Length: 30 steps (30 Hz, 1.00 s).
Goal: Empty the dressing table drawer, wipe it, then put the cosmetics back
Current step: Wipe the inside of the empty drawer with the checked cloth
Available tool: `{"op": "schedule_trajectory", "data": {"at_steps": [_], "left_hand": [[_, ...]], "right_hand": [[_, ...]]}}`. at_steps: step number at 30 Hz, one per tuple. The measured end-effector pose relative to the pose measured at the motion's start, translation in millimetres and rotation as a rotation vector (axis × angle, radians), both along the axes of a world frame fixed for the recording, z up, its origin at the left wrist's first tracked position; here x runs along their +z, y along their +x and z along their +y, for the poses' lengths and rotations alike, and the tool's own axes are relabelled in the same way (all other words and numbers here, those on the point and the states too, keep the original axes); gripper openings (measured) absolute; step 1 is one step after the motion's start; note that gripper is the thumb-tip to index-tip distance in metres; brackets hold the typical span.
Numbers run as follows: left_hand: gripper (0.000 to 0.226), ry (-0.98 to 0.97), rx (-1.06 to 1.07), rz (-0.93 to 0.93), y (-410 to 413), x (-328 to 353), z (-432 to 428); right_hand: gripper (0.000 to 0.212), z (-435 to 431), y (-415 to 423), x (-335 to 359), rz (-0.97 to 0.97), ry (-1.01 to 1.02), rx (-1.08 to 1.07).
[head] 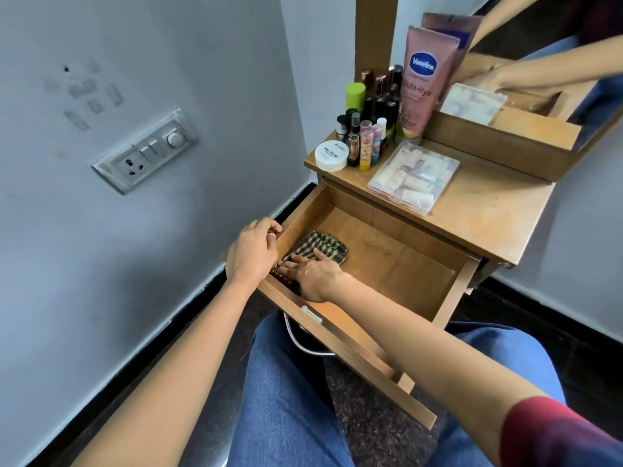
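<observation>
Far wooden tabletop (488, 210) holds the assorted cosmetics (371, 129). Right hand (313, 276) presses flat fingers on a green-checked cloth (323, 242) at the near-left corner of the emptied wooden drawer (404, 264), wiping; left hand (253, 251), fingers curled, steadies its left wall.

- We see the wooden drawer (387, 257) pulled out, its floor bare except for the cloth.
- The checked cloth (320, 246) lies crumpled in its near-left corner.
- On the table top (488, 210) stand small bottles (371, 112), a white jar (331, 156) and a pink tube (421, 82); a clear box (414, 178) lies flat.
</observation>
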<state>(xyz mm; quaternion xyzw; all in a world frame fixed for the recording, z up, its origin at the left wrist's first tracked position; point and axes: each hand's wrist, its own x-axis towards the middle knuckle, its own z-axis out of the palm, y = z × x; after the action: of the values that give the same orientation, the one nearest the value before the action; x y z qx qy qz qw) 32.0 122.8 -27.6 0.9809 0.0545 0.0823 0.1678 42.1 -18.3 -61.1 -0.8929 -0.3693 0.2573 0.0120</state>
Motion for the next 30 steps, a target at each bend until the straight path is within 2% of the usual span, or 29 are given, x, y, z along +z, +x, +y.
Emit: {"op": "schedule_trajectory", "data": {"at_steps": [4, 11, 18, 26, 30], "left_hand": [[0.019, -0.008, 0.002, 0.008, 0, 0, 1], [0.021, -0.041, 0.029, -0.004, 1, -1, 2], [0.021, -0.052, 0.037, 0.007, 1, 1, 1], [0.02, -0.048, 0.024, 0.01, 1, 1, 2], [0.02, -0.041, 0.015, 0.005, 0, 1, 2]], "right_hand": [[0.064, -10, 11, 6, -0.022, -0.051, -0.082], [0.062, -46, 46, 14, -0.053, -0.198, -0.39], [0.063, -78, 22, 9, -0.157, -0.199, -0.573], [0.068, -137, -26, 14, -0.083, -0.369, -0.665], [0.072, -145, -27, 12, 0.007, -0.283, -0.706]]}}
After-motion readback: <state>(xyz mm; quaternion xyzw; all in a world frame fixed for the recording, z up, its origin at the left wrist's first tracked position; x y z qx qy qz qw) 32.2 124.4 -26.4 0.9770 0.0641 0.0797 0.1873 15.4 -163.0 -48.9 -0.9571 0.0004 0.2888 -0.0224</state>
